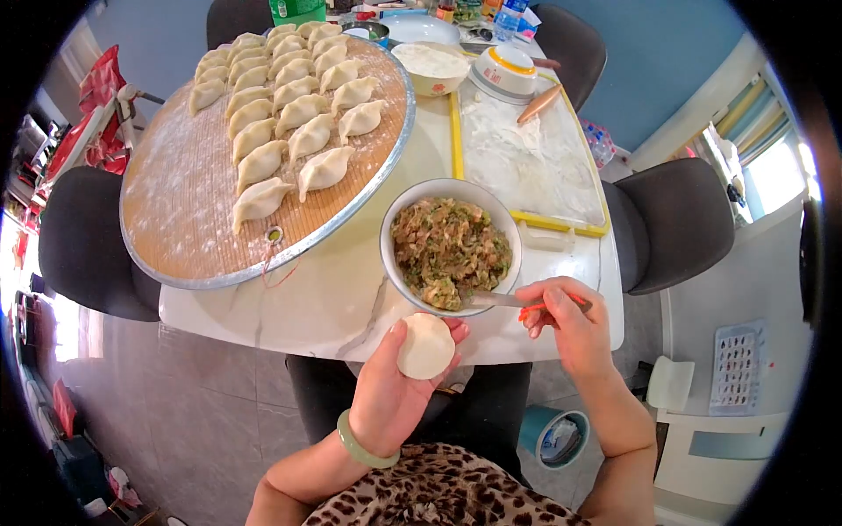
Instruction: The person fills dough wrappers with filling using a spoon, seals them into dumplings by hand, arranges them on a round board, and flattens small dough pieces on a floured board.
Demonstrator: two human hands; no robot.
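a: where is the round dough wrapper (426, 347)?
b: in the person's left hand (403, 368), just below the bowl (390, 272) at the table's near edge. the palm faces up, with the thumb at one side of the wrapper and fingertips showing at the other, so it is grasped lightly and lies flat.
a: and the right hand (570, 320)?
b: its thumb and fingers are pinched around the orange-marked handle of a metal utensil (491, 299). the utensil's far end is in the filling (452, 232), touching a clump near the bowl's lower rim.
a: what stands around them?
b: to the left, a round board (171, 188) dusted with flour bears rows of folded dumplings (309, 138); it reaches past the edge of the white table (219, 307). beyond the bowl, to the right, is a yellow-edged tray (561, 223), floury too, with a wooden rolling pin (538, 104) beside an upturned dish (504, 74).
a: anything on the wrists?
b: a pale green bangle (360, 444) circles the left one.
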